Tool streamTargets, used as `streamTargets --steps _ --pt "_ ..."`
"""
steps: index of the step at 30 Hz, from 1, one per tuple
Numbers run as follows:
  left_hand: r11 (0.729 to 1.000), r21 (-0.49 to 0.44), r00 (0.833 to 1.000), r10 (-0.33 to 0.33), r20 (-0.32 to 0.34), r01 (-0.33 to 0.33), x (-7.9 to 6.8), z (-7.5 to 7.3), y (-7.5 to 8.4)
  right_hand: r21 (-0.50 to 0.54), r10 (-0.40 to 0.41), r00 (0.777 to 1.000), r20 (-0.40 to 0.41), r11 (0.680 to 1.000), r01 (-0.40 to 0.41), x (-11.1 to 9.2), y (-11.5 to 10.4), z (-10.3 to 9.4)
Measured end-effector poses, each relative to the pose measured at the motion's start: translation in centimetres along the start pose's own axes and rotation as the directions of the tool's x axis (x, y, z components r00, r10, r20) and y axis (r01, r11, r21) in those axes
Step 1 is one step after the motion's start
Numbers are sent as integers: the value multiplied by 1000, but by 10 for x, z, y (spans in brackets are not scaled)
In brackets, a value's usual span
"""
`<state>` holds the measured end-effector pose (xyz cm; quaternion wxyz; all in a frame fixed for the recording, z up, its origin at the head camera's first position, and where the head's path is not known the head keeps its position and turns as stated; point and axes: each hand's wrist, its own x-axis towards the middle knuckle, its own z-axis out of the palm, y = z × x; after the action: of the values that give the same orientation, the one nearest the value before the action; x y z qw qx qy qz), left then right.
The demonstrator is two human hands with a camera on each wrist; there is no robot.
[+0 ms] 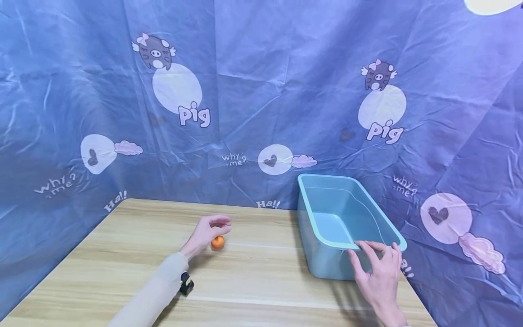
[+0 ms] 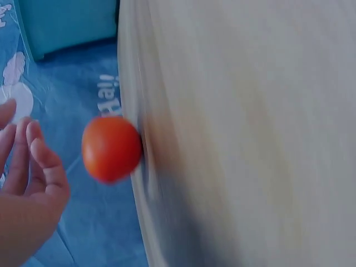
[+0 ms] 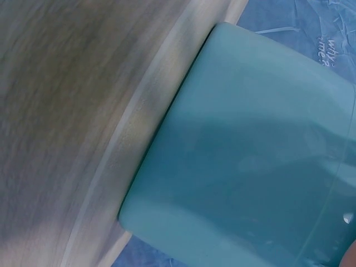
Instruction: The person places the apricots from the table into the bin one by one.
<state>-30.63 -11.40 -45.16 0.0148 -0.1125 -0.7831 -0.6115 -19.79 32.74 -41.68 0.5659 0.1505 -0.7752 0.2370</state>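
Note:
On the tabletop sits a small round orange-red fruit, seen large and slightly blurred in the left wrist view. My left hand is over and beside it, fingers loosely bent and nothing held between them. In the left wrist view that hand shows left of the fruit, with a gap separating them. A deep blue-green plastic bin stands upright at the right. My right hand grips its near rim, fingertips over the edge and thumb at the outer side. The right wrist view mostly shows the bin's wall.
The wooden table carries both the fruit and the bin. Behind and on both sides hangs a blue cloth printed with pigs and words. A black device is strapped at my left wrist.

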Motion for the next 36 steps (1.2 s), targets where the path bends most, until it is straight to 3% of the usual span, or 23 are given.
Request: streamTargets --steps 7,12,16,24,33,36 --pt "997 36 981 -78 179 73 -2 -29 -13 7 -8 1000 -7 1000 8 0 1 1" --pt "990 -2 945 -135 299 142 -1 -47 -19 3 -5 1000 -8 1000 5 0 2 1" --pt "985 7 920 -166 354 174 0 -57 -22 -1 -4 1000 -8 1000 4 -1 2 1" --pt "981 41 869 -185 459 188 6 -59 -26 -6 -4 1000 -7 1000 4 -3 3 0" --pt "972 39 778 -210 592 233 15 -60 -28 -5 -10 1000 -6 1000 10 -3 4 2" --pt "969 41 761 -217 612 244 17 -59 -26 -6 -13 1000 -9 1000 13 -2 5 1"
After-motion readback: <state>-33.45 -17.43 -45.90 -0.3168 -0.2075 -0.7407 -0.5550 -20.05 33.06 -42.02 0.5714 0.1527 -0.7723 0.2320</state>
